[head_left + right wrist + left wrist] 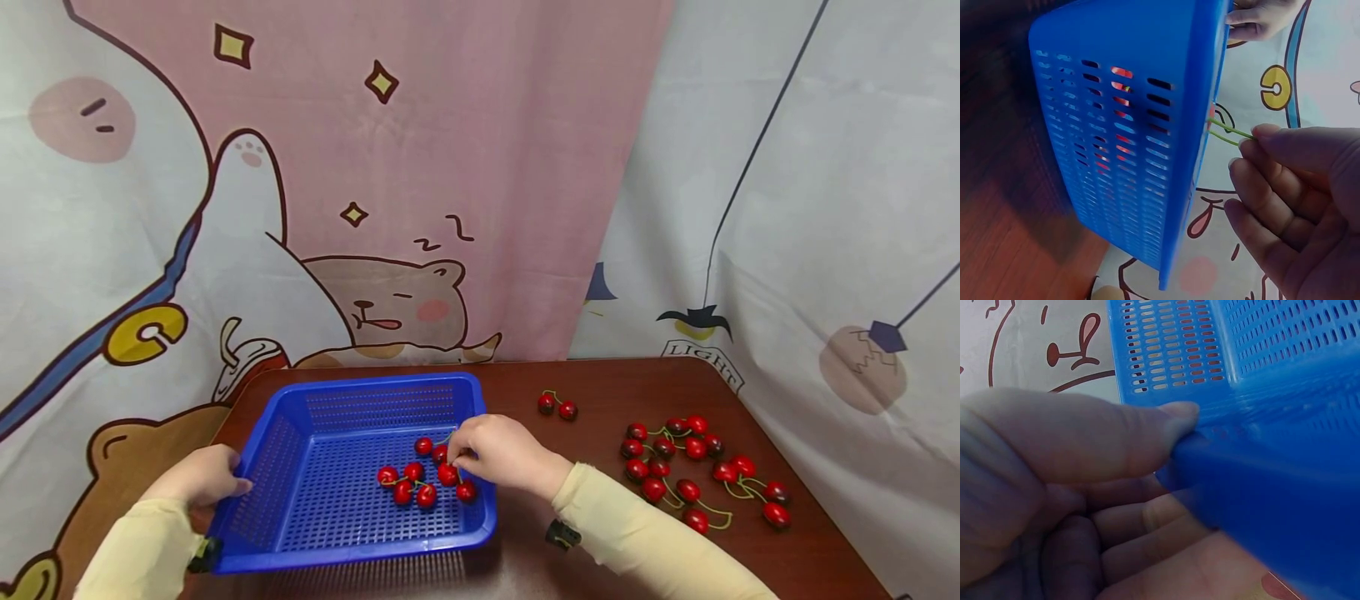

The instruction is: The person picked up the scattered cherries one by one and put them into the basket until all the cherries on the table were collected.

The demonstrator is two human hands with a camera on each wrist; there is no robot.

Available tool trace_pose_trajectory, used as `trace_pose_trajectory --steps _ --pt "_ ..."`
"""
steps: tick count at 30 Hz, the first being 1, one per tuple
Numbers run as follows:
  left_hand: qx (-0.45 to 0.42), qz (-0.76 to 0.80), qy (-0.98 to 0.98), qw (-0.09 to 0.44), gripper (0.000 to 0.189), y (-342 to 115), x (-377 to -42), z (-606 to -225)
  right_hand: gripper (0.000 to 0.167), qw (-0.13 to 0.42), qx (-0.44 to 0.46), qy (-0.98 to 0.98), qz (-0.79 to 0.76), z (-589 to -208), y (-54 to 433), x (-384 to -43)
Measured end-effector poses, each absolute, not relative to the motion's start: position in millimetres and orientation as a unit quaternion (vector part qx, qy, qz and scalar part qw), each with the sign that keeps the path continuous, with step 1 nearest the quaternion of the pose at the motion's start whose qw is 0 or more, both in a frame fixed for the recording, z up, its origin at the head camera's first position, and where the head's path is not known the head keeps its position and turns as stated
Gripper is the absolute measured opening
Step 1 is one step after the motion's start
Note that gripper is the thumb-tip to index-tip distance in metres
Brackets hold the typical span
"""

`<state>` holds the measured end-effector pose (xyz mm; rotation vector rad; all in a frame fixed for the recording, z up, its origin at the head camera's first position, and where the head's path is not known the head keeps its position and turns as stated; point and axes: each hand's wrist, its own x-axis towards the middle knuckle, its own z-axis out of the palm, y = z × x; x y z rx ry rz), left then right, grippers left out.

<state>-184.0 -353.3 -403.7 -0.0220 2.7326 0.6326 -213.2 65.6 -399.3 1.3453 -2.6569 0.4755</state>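
Observation:
A blue plastic basket (pixel 322 500) with slotted walls stands on the left part of the table. My left hand (pixel 197 477) grips its left rim, and in the left wrist view the thumb (pixel 1129 440) lies over the edge with fingers beneath. Over the basket's right side, my right hand (pixel 504 450) pinches thin green cherry stems (pixel 1232 132) between thumb and fingertip. Red cherries (pixel 447 475) hang or lie just under those fingers; whether they touch the basket floor I cannot tell. Several more cherries (pixel 402 493) lie inside, towards the right.
Right of the basket, a pair of cherries (pixel 567 410) lies near the back of the brown table (pixel 600 379). Several dark and bright red cherries with green stems (pixel 696 448) are spread over the table's right side. A printed curtain (pixel 525 167) hangs behind.

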Motion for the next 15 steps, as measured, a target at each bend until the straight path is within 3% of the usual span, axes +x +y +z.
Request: trace_pose_trajectory --steps 5,15 --pt "-0.007 0.239 0.958 0.161 0.026 -351.8 -182.0 -404.1 0.003 0.062 0.460 -0.875 0.141 -401.8 66.2 -212.9" --pt "-0.034 0.245 0.951 0.187 0.031 -352.1 -183.8 -403.4 0.022 0.060 0.455 -0.880 0.122 -397.3 70.9 -211.6"
